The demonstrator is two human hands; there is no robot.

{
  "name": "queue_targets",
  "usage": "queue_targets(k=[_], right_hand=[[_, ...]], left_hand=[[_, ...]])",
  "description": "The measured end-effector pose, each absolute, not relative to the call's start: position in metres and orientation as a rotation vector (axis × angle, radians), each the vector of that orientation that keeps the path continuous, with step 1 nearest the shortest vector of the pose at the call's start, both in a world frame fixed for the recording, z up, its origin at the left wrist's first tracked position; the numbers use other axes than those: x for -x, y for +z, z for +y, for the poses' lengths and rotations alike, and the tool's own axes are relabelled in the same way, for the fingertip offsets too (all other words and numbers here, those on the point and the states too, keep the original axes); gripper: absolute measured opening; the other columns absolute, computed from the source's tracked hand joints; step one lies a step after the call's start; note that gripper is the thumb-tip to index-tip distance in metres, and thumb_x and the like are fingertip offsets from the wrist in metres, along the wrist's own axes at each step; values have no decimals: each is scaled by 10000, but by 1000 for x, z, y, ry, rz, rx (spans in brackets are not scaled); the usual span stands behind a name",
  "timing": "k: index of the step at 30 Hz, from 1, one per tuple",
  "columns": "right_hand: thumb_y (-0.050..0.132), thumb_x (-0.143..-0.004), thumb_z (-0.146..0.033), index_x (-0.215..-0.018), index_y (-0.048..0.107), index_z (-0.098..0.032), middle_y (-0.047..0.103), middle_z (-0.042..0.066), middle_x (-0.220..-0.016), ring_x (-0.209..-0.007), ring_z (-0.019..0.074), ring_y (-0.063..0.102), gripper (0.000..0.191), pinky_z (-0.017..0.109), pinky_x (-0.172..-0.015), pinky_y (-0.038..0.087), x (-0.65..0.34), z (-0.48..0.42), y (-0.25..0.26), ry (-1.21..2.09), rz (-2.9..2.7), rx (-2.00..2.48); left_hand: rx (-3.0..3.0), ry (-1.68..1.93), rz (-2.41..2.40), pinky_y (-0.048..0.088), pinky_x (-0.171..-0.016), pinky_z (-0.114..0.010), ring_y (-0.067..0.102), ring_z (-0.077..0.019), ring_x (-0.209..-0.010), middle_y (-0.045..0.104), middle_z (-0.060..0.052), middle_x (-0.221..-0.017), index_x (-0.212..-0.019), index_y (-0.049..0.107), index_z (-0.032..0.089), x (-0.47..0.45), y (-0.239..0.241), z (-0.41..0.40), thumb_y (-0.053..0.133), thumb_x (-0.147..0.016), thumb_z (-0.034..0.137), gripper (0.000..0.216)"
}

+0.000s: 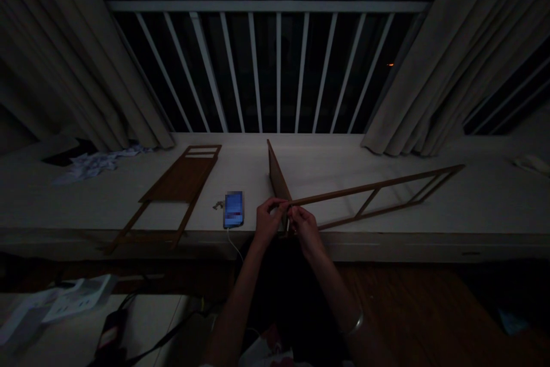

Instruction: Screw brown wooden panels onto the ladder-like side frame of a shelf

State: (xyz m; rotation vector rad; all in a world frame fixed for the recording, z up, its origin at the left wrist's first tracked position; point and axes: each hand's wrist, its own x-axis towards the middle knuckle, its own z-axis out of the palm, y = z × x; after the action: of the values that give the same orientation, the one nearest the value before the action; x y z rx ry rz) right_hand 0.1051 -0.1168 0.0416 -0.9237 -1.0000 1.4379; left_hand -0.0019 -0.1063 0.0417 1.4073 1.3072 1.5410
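My left hand [268, 220] is closed at the near end of an upright brown wooden panel [278, 177], its fingers at the corner where a long wooden frame [365, 188] meets it. Close beside it, my right hand [306, 228] is pinched at the same corner, just under the frame's upper rail. Whatever is between the right fingertips is too small and dark to make out. The ladder-like frame stretches away to the right, on edge, with crossbars near its far end.
Left on the white ledge [429, 212] lies another wooden frame with a panel [177, 178], overhanging the front edge. A lit phone [234, 209] on a cable lies beside small metal pieces [218, 205]. Crumpled papers [92, 165] and a power strip [79, 298] are farther left.
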Motion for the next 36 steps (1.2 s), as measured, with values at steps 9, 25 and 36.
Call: queue_targets(k=[9, 25, 36], right_hand=[[532, -707, -515, -659, 546, -172, 419, -36, -542, -478, 78, 344, 346, 205, -455, 270, -105, -116, 39, 1401, -970, 906], [431, -791, -465, -683, 535, -180, 428, -35, -535, -477, 91, 368, 322, 211, -460, 303, -112, -119, 31, 1150, -1209, 1002], [441, -793, -445, -677, 547, -158, 465, -26, -555, -470, 76, 381, 327, 194, -440, 308, -109, -110, 34, 1162, -1235, 984]], left_hand=[[-1416, 1530, 1351, 444, -742, -269, 587, -155, -780, 642, -44, -771, -784, 620, 150, -1, 41, -104, 582, -695, 326, 201], [-1414, 1558, 1424, 450, -718, -261, 586, -152, -754, 633, -38, -746, -766, 608, 152, -5, 43, -101, 571, -707, 336, 197], [-1381, 1558, 1378, 445, -731, -259, 590, -148, -758, 636, -45, -755, -793, 615, 134, -5, 42, -101, 577, -702, 333, 222]])
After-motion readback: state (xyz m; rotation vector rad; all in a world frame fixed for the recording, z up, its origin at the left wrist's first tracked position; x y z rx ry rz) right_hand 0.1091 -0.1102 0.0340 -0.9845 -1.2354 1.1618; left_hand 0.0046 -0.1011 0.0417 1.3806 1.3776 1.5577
